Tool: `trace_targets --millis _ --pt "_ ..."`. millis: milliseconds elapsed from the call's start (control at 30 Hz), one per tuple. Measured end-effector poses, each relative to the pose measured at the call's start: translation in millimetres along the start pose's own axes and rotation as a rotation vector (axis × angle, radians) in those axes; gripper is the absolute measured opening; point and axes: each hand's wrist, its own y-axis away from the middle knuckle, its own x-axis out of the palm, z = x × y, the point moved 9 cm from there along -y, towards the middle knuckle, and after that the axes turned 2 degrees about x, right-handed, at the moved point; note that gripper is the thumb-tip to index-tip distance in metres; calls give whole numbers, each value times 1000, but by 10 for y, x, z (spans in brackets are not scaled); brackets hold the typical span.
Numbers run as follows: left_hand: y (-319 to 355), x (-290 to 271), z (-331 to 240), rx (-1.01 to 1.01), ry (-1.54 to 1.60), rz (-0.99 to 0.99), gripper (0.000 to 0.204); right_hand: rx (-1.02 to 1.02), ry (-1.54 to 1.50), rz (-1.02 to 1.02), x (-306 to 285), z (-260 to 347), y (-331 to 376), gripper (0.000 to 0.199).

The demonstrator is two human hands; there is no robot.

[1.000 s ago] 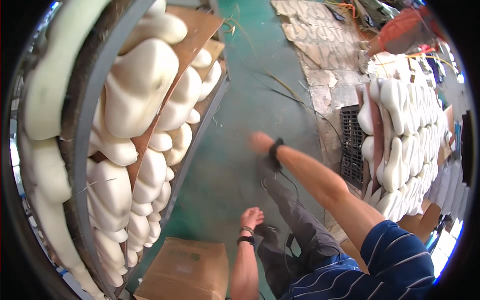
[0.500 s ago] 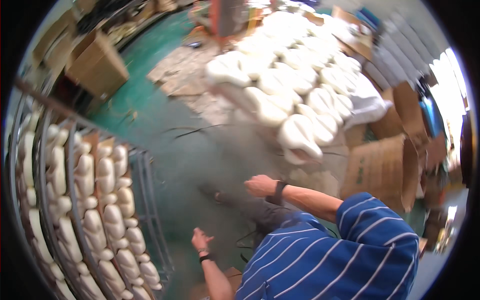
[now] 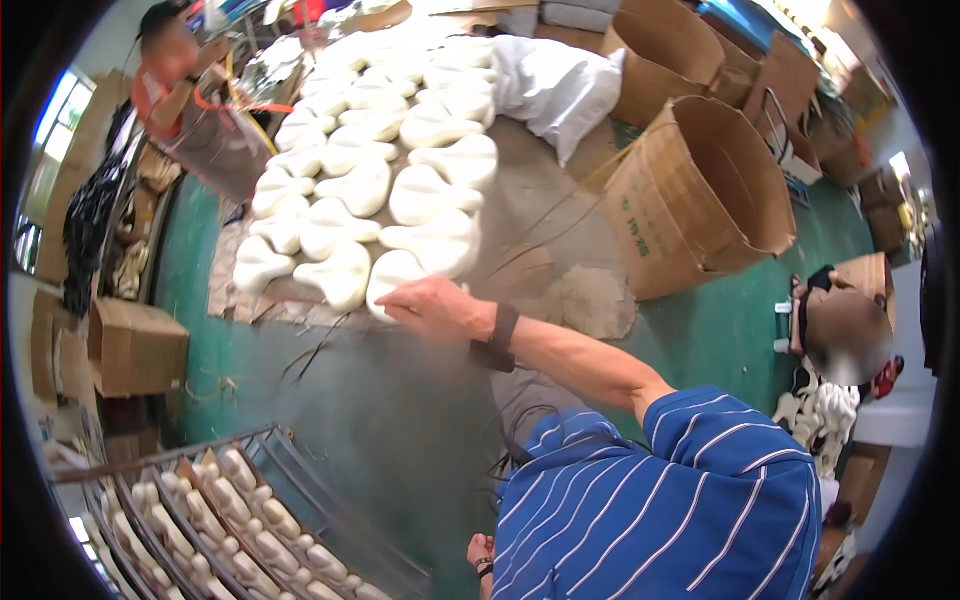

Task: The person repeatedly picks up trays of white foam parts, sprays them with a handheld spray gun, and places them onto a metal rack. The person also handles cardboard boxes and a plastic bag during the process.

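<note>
My right hand (image 3: 436, 308), with a dark band at the wrist, reaches out at the front of a large group of smooth white foam-like pieces (image 3: 345, 275). Its fingers are loosely stretched and nothing shows in them. They overlap the nearest white piece (image 3: 398, 272) in the picture; I cannot tell whether they touch it. Each piece is rounded, with a bulge and a narrower end, and they lie in rows. Low beside my body hangs my left hand (image 3: 481, 550), partly hidden by my striped shirt. Its fingers look loosely bent, with nothing visible in them.
At the lower left stands a metal rack (image 3: 270, 440) filled with similar pale pieces. A tall open carton (image 3: 650, 235) and a white sack (image 3: 560, 85) are right of the group. Another person (image 3: 175, 110) stands at the far left; a second (image 3: 845, 325) is at the right.
My view has turned right, and the white pieces are now closer. My right hand has come up to their near edge, while my left hand has dropped back beside my body.
</note>
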Motion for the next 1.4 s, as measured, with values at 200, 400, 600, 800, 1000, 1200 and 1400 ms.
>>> trace_targets --millis 200,400,600,800,1000,1200,1400 --pt "120 723 -790 181 -39 -50 19 139 293 -311 -2333 -746 493 21" --pt "529 3244 -2071 535 -348 268 37 657 502 -584 -4456 -1919 2023 26" --pt "2857 7434 -2482 868 -637 726 18 1070 944 -389 -5695 -3592 3456 54" --pt "4696 10937 -1767 1269 -1081 1115 51 1321 739 93 -5419 -4416 4630 17" --pt "5168 12396 -1012 1428 -1370 1143 84 1267 706 194 -5225 -4225 4601 13" --pt "5071 11939 -631 1525 -1832 902 42 1242 579 268 -4951 -4033 4863 14" --pt "5905 11231 -1051 1211 -1793 1213 23 1265 -324 301 -4939 -4716 5183 16"
